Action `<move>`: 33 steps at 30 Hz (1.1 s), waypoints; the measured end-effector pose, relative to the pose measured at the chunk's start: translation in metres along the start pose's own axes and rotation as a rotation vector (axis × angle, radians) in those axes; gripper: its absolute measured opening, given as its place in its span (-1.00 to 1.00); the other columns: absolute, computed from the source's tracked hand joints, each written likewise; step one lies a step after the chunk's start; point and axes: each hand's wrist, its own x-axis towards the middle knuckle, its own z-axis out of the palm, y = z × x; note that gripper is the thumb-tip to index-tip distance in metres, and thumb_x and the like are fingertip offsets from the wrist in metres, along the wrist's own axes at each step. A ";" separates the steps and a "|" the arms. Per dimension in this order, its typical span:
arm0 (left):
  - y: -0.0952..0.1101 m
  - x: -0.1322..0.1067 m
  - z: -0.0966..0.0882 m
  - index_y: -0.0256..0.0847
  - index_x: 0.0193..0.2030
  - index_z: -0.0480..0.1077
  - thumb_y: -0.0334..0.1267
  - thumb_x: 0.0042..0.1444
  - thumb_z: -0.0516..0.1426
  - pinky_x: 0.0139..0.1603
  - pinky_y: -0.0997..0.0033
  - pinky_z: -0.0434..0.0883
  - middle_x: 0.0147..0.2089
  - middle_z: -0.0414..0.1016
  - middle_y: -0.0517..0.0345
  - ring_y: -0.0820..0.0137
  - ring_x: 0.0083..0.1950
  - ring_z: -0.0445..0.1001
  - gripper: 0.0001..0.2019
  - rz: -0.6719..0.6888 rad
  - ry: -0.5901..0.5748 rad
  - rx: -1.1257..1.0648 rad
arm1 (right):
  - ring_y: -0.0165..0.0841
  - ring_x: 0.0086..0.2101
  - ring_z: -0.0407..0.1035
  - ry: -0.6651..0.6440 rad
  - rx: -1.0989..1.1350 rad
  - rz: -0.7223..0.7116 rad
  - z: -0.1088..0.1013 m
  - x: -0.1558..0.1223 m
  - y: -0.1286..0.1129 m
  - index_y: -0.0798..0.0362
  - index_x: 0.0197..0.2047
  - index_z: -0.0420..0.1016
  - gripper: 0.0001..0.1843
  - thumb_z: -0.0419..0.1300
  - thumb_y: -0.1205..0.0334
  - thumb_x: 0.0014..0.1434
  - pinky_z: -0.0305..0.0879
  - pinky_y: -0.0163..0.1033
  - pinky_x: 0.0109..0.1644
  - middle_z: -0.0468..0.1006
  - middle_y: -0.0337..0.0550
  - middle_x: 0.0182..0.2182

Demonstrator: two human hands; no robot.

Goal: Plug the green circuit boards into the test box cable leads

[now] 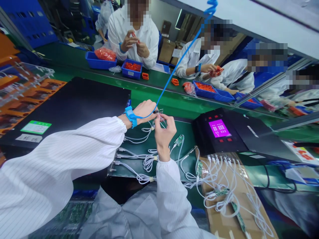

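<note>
Both hands meet above the green work surface, fingertips together around a small thing with a dark part and thin pale strands [160,111]; its kind is hard to make out. My left hand [146,109], wearing a blue wrist strap [130,116], comes in from the left with its fingers curled and partly hidden. Pinched closed, my right hand [165,131] touches the same small thing from below. White cables [149,162] lie bundled beneath and beside the hands. Just right of my right hand, a small green circuit board [178,140] is joined to a white cable.
A black box [82,103] stands at left, beside orange trays [32,103]. At right, a black device [231,132] with a lit purple screen [219,128] has white cables running onto cardboard [211,212]. A blue coiled cord [179,56] crosses the view. Co-workers sit opposite behind blue bins [132,73].
</note>
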 end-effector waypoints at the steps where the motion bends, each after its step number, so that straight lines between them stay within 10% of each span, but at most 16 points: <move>1: -0.001 0.000 0.001 -0.28 -0.30 0.58 -0.25 0.19 0.15 -0.38 0.31 0.17 -0.39 0.51 0.00 0.34 -0.42 0.36 -0.80 0.003 0.003 0.007 | -0.41 -0.35 0.40 -0.001 0.000 0.000 0.001 0.000 0.000 0.08 -0.17 0.57 -0.83 0.19 0.21 0.38 0.39 -0.23 -0.14 0.52 -0.20 -0.36; 33: 0.019 -0.011 -0.001 -0.31 -0.17 0.54 -0.15 0.35 0.07 -0.21 0.22 0.36 -0.30 0.53 -0.18 -0.01 -0.05 0.60 -0.71 -0.174 -0.059 0.099 | -0.38 -0.34 0.40 -0.099 0.018 0.147 0.008 0.000 0.007 0.07 -0.26 0.56 -0.75 0.18 0.11 0.35 0.35 -0.22 -0.14 0.55 -0.21 -0.38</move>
